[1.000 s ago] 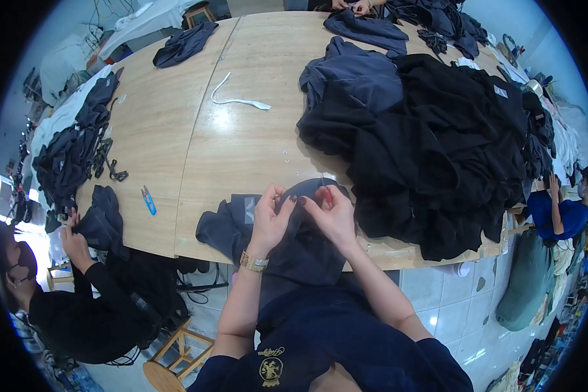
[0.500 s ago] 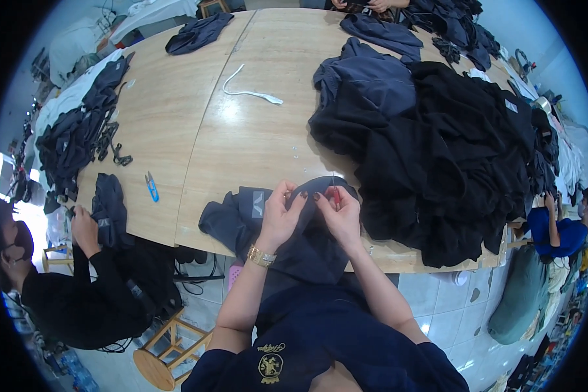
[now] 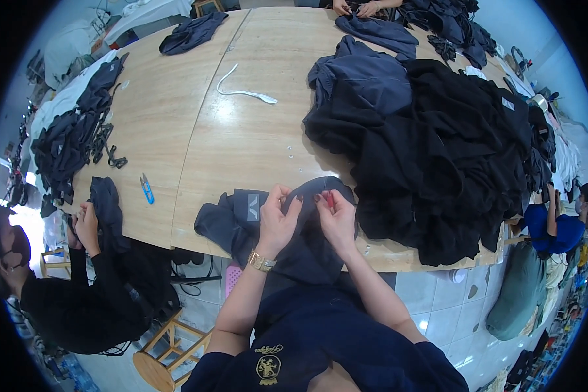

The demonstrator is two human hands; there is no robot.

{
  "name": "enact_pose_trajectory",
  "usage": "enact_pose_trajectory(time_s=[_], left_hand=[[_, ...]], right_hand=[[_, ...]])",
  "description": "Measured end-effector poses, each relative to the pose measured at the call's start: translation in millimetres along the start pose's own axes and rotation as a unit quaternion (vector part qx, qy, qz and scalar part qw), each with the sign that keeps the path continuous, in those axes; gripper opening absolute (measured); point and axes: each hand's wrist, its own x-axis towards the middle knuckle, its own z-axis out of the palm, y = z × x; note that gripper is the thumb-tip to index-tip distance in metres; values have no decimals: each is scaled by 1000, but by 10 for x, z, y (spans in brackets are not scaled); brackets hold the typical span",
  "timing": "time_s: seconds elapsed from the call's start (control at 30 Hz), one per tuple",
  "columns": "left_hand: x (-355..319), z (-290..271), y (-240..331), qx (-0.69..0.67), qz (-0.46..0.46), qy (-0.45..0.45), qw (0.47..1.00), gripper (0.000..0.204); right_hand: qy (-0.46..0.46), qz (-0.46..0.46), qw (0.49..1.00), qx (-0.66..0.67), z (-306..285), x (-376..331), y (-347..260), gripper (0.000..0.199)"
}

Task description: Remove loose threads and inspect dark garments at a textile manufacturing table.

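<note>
A dark grey garment with a light label patch lies over the table's near edge and hangs down in front of me. With its fingers closed in a pinch, my left hand grips the garment's cloth beside the patch. Close by on the right, my right hand is closed around a small red-handled tool held against the same cloth. Most of that tool is hidden by the fingers, so its exact kind does not show.
To the right is a large heap of black garments, with a grey-blue garment behind it. Blue thread snips and a white cord lie on the wooden table. A co-worker sits at the left; another's hands show at the far edge.
My hands stay almost in the same place on the garment. The whole view has shifted slightly. The left co-worker's hands have moved a little, and the far person's hands show more.
</note>
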Motion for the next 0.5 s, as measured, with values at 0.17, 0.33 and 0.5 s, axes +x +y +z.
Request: enact_pose_trajectory(time_s=[0.17, 0.33, 0.5], left_hand=[[-28, 39, 3, -22, -2, 5, 1000, 12], [-31, 58, 242, -12, 85, -22, 996, 23], [-34, 26, 284, 167, 193, -81, 964, 34]], right_hand=[[21, -5, 1000, 18, -18, -37, 5, 16], [-19, 157, 967, 200, -79, -95, -117, 18], [-57, 220, 904, 361, -117, -97, -160, 20]])
